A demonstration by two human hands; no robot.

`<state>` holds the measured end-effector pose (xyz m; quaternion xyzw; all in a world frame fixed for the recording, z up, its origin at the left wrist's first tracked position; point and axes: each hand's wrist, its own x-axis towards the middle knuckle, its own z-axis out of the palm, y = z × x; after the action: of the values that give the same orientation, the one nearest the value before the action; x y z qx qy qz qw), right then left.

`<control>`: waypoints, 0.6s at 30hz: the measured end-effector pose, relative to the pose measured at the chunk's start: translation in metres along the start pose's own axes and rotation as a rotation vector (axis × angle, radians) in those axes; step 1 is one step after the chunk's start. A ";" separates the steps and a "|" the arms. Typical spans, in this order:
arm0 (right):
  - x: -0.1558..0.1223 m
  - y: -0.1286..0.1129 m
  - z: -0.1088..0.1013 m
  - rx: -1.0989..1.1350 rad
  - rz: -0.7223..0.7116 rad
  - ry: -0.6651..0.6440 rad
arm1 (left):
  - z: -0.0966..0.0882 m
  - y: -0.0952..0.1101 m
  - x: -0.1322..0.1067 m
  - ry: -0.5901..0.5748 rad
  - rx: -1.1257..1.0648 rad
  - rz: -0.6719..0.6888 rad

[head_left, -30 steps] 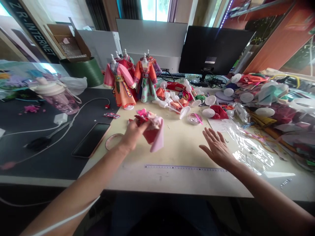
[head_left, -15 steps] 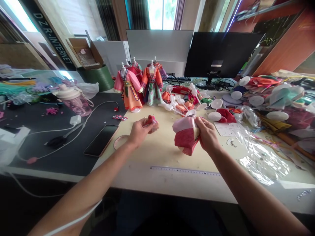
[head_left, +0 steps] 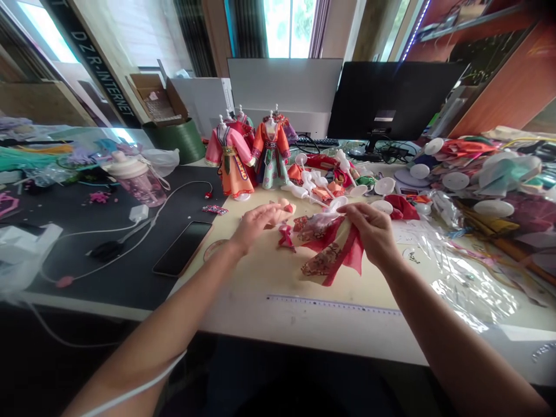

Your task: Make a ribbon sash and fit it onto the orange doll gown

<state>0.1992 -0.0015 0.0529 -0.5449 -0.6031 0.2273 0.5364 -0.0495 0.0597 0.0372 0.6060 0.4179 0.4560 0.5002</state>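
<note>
My right hand (head_left: 372, 231) pinches the upper edge of a small red and cream doll garment (head_left: 332, 255) with a brown floral pattern. The cloth hangs spread below the fingers, and a pale pink part shows near its top. To its left is my left hand (head_left: 255, 227), fingers stretched out and slightly blurred, apparently gripping nothing. Just beyond those fingertips lies a small peach and red piece (head_left: 285, 205), too blurred to name. A dark pink ribbon-like scrap (head_left: 285, 237) is between my left hand and the garment.
Dressed doll forms (head_left: 232, 162) stand at the back, beside a pile of white doll bodies and stands (head_left: 310, 182). A ruler (head_left: 330, 305) lies near the front edge. A phone (head_left: 183, 248) is at left; clear plastic bags (head_left: 471, 284) are at right.
The garment has unfolded and swung out, showing its floral panels. My left hand has loosened its closed fingers, and the dark pink scrap now shows beside it. The view has shifted slightly.
</note>
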 end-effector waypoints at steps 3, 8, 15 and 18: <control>-0.003 0.004 0.007 -0.224 -0.012 -0.220 | -0.002 0.004 0.000 0.073 -0.056 0.002; 0.000 -0.009 0.030 -0.196 0.010 -0.194 | 0.005 0.010 -0.007 -0.023 -0.115 0.081; -0.004 -0.024 0.063 0.250 0.090 -0.160 | 0.009 0.008 -0.022 -0.079 -0.075 0.169; -0.010 -0.018 0.063 0.333 0.144 -0.106 | 0.006 0.006 -0.029 0.029 -0.112 0.096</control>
<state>0.1334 0.0035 0.0438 -0.4776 -0.5441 0.3899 0.5691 -0.0504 0.0292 0.0386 0.5897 0.3696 0.5107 0.5048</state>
